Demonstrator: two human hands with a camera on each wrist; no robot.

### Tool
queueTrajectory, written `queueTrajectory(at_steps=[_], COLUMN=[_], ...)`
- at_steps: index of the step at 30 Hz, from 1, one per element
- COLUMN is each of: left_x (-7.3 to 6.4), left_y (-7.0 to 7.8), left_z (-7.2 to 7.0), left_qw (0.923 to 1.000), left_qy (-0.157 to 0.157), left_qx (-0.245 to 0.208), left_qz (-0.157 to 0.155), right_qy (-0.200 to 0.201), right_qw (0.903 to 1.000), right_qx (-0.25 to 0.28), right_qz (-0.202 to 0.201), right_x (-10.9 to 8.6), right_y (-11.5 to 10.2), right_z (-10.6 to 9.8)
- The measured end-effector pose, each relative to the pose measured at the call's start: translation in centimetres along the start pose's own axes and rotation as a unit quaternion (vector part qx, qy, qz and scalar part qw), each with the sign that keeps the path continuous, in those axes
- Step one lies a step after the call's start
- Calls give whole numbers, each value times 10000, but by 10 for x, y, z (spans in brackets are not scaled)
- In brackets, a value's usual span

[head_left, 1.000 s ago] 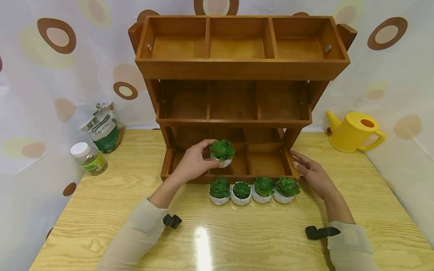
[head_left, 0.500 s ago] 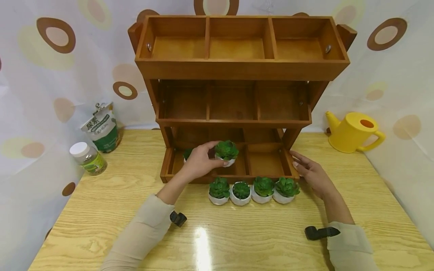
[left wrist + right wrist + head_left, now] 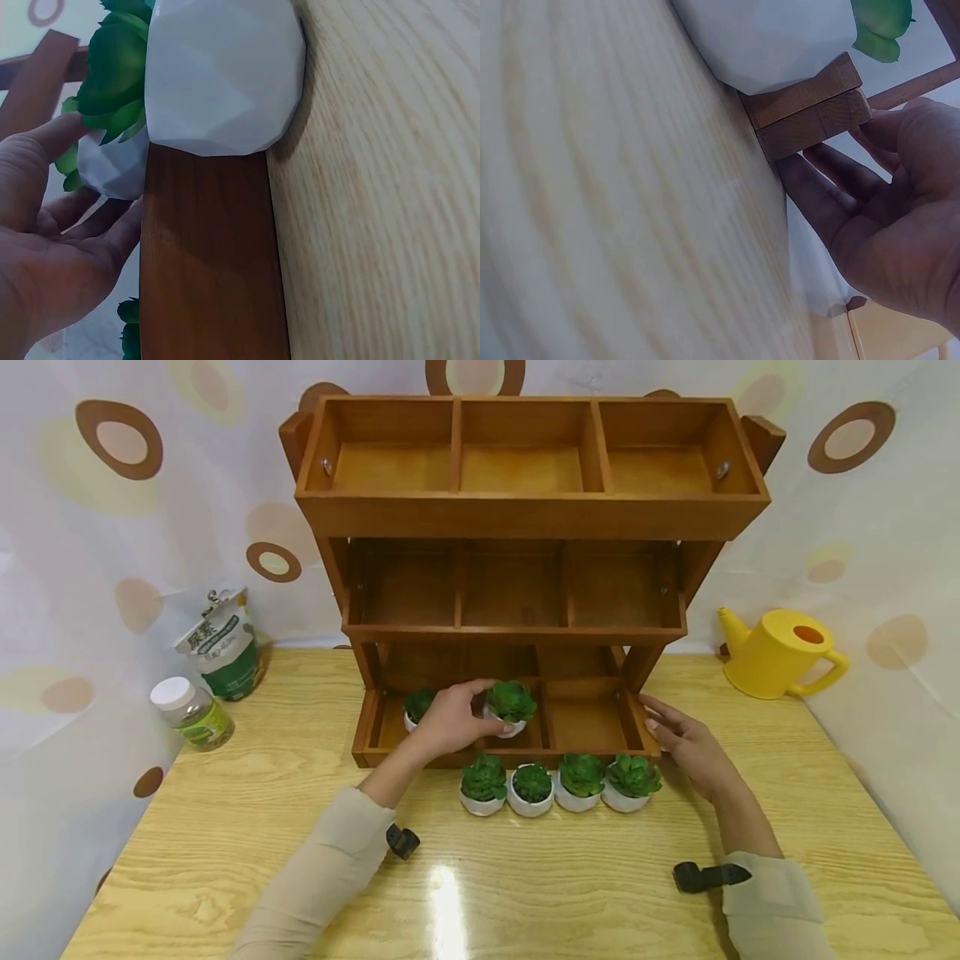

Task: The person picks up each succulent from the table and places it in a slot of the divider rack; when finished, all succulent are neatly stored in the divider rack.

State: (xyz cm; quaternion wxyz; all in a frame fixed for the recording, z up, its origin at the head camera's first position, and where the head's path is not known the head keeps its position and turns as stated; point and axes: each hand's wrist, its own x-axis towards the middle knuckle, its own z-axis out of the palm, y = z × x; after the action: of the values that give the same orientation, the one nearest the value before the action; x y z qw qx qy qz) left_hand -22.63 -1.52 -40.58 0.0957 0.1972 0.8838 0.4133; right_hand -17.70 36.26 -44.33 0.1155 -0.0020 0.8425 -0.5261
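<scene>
My left hand (image 3: 452,720) pinches a small potted succulent (image 3: 512,703) between thumb and fingers, over the middle compartment of the wooden shelf's (image 3: 532,517) bottom tier. In the left wrist view, that white faceted pot (image 3: 112,166) sits behind the shelf's front board (image 3: 214,247). Another potted succulent (image 3: 417,703) stands in the left compartment, partly hidden by the hand. My right hand (image 3: 692,747) rests against the bottom tier's right end; in the right wrist view its fingers (image 3: 817,187) touch the wooden side (image 3: 814,120). Several potted succulents (image 3: 580,782) line up along the shelf's front.
Two upper tiers with three compartments each rise above the bottom one. A yellow watering can (image 3: 782,656) stands at the right back. On the left are a green and white pouch (image 3: 228,652) with a clip and a white-capped jar (image 3: 197,718). Patterned cloth (image 3: 180,510) hangs behind.
My left hand has moved slightly right and down with its succulent, further over the middle compartment. The succulent in the left compartment has come into sight. My right hand stays in place.
</scene>
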Motion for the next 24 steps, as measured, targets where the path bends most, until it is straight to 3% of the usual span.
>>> queueTrajectory(at_steps=[5, 14, 24], left_x=[4, 25, 35], left_y=[0, 0, -2], left_z=[1, 5, 8], left_qw=[9999, 9992, 9953], left_qy=[-61, -224, -692], left_qx=[-22, 333, 655], left_qz=[-89, 46, 152], right_qy=[-15, -10, -31], right_qw=[9999, 10000, 10000], right_qx=[-152, 12, -4], right_qz=[-36, -89, 0], right_x=[1, 1, 2], right_y=[1, 2, 1], right_z=[0, -1, 0])
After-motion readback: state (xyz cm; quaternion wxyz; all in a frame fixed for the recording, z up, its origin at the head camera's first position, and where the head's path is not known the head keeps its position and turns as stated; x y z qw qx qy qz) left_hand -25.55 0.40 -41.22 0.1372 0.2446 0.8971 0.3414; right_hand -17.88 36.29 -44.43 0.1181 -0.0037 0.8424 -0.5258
